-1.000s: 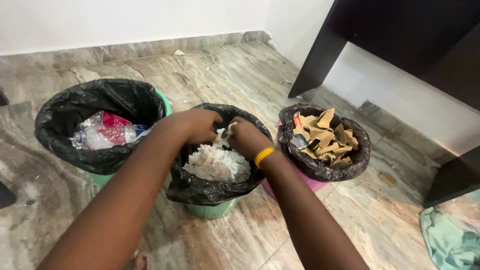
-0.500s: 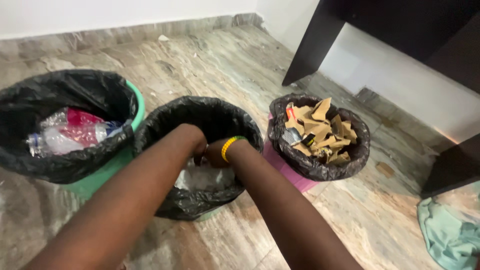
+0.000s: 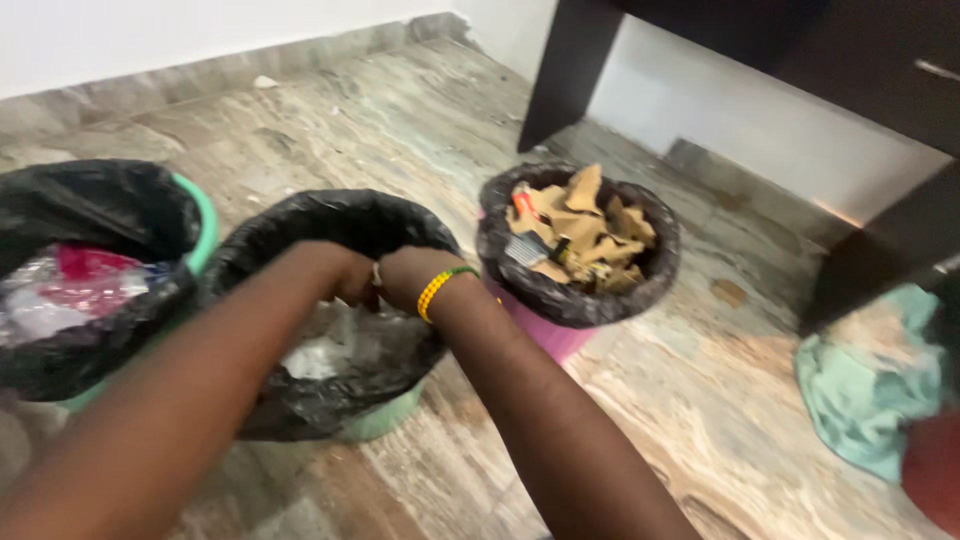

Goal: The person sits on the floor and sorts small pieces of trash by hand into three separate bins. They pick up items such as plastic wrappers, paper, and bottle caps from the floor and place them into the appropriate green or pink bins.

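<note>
Head view only. Hands meet over the middle bin (image 3: pixel 300 225), black liner in a green tub. L hand (image 3: pixel 340 272) and R hand (image 3: pixel 405 278) sit knuckle to knuckle, touching, just above the liner's mouth, fingers curled down into it; what they pinch, if anything, can't be told, fingertips hidden. Yellow-green bead bracelet (image 3: pixel 437 289) on R wrist. White crumpled paper (image 3: pixel 315 358) lies inside the bin, below the hands, blurred.

Left bin (image 3: pixel 110 200), same black liner and green tub, stands just beside the middle one; holds clear plastic bottles and a red wrapper (image 3: pixel 85 270). Right bin (image 3: pixel 655 270), black liner over a pink tub, is near the R forearm; filled w/ torn brown cardboard (image 3: pixel 580 215).

Floor (image 3: pixel 400 120): grey-brown marble, specks of litter. Dark furniture leg (image 3: pixel 555 70) behind right bin. Teal cloth (image 3: pixel 870 380) on floor at far right, well apart from the bins.
</note>
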